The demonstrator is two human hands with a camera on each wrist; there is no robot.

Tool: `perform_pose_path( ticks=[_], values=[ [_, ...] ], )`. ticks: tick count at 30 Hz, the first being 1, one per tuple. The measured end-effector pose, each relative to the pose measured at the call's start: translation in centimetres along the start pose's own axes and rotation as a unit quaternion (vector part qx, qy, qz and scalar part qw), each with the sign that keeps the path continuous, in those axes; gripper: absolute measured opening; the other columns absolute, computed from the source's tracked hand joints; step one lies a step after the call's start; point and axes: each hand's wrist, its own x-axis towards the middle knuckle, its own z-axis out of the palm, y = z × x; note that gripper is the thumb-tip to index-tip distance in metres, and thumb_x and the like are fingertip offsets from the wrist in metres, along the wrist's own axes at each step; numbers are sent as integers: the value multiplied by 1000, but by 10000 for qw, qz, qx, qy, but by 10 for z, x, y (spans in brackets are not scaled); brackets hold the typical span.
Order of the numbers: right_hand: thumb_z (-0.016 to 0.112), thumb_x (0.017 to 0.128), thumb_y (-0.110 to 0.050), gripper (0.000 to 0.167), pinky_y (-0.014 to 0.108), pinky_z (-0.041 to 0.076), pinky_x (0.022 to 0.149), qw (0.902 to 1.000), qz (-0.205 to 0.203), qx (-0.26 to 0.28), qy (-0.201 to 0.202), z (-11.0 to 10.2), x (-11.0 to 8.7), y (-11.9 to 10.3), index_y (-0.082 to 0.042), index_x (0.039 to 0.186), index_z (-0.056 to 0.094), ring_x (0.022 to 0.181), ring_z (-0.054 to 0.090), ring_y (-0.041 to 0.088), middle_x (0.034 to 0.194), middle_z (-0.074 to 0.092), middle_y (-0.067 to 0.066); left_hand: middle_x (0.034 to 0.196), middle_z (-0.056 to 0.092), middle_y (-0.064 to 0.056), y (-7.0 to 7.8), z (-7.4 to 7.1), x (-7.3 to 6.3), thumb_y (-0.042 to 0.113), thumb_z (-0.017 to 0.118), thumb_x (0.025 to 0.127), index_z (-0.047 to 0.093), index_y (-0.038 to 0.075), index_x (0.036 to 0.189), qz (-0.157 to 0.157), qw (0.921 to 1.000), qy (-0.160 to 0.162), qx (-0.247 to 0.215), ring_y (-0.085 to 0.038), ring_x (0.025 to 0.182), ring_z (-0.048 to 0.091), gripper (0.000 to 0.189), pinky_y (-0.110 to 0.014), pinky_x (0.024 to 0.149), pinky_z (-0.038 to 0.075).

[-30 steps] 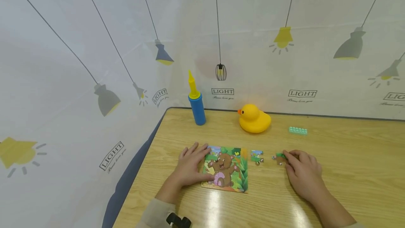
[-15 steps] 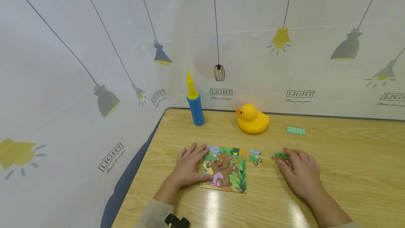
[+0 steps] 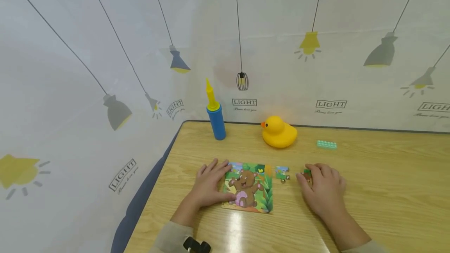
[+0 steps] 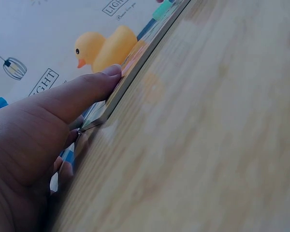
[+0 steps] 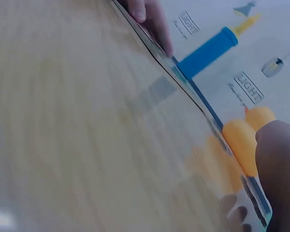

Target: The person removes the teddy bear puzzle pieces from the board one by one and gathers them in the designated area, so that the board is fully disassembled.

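Observation:
A jigsaw puzzle point(image 3: 264, 196) with a brown bear picture lies flat on the table in the head view. My left hand point(image 3: 207, 189) rests at its left side, fingers extended along the upper left edge. The left wrist view shows the thumb point(image 4: 99, 87) pressing on the puzzle's edge. To the puzzle's right, a loose puzzle piece point(image 3: 282, 173) lies a little apart. Farther right, my right hand point(image 3: 324, 190) pinches another puzzle piece point(image 3: 307, 175) between thumb and index finger, partly hidden by them. In the right wrist view, the right thumb point(image 5: 282, 154) blocks that piece.
Behind the puzzle a blue and yellow hand pump point(image 3: 216, 122) stands upright. A yellow rubber duck point(image 3: 279, 134) sits to its right, then a mint-green studded strip point(image 3: 327, 144). A printed wall sheet point(image 3: 281, 69) rises along the table's back and left edges.
My right hand has moved left with its puzzle piece, and thumb and finger now cover more of the piece. The left hand stays on the puzzle. The whole view has shifted slightly.

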Motion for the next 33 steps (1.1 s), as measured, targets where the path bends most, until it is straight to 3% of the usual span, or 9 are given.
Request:
perform_pose_path(
  ticks=[7,19,33],
  values=[
    [70,102,-42,48,69,28,97,9990,-410,-63,150,24,-7,-29,-2,129,72,124,45,46,131,61,21,172,34,-3,4,2,-1,69,81,81,46,19,165,27,9999,20,-146,-39,161,17,103,-69,123,6],
    [77,96,-40,44,66,28,103,9965,-831,-105,-19,52,1,-67,-6,123,76,126,47,42,129,63,15,173,34,-2,1,-1,2,69,81,82,45,20,165,55,9999,69,-47,-38,162,17,103,-69,123,8],
    [75,91,-41,53,64,30,104,9964,-660,-533,-70,70,1,-102,-2,127,73,123,48,41,129,63,16,172,35,0,1,-1,0,72,79,82,47,22,164,0,9999,101,-81,-36,162,18,102,-67,124,7]
  ],
)
